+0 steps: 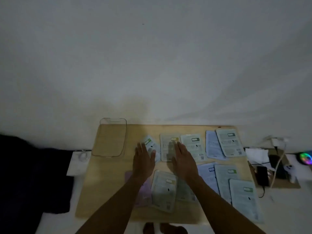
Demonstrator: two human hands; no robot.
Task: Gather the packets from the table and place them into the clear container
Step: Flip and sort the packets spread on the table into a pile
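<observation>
Several flat packets lie spread over a light wooden table. An empty clear container stands at the table's far left corner. My left hand is flat and open, its fingertips over a pale green packet. My right hand is flat and open too, resting over another pale packet in the far middle. A further packet lies between my forearms, with a pinkish one partly under my left arm. Bluish and greenish packets fill the right side.
A white wall rises behind the table. Dark cloth lies at the left, with a small white box beside the table. On the right sit a phone, cables, white paper and a glowing coloured ring light.
</observation>
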